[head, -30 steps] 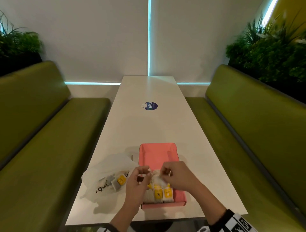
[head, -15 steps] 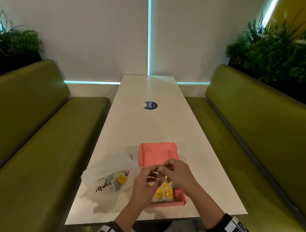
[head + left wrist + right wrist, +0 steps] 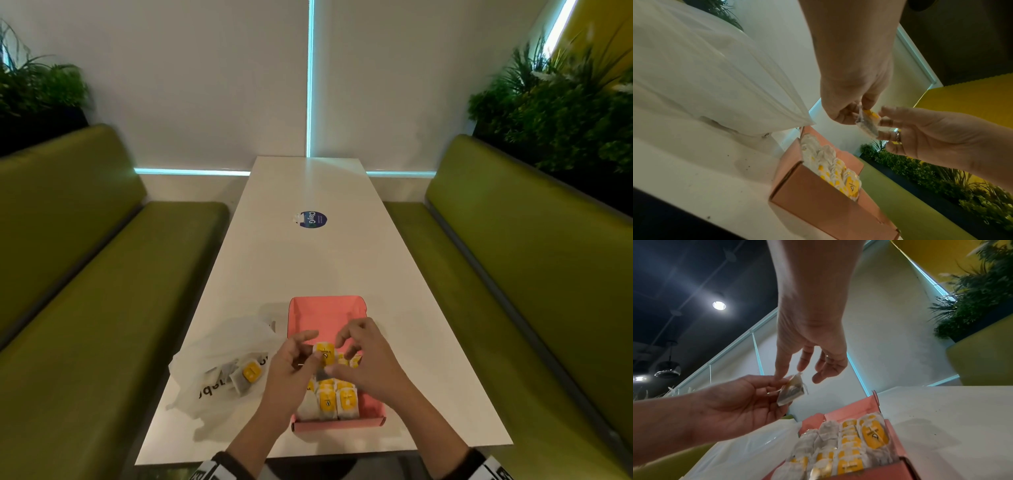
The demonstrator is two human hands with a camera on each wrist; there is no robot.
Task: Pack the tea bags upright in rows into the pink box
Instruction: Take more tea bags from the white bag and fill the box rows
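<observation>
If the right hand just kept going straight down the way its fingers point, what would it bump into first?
Probably the tea bag held up between both hands: the right hand points its fingers down at it. Below that wait the packed tea bags in the pink box. Depth is uncertain.

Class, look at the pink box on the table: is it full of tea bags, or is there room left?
Room left. Tea bags fill only the near end of the pink box; its far half shows bare pink floor.
</observation>
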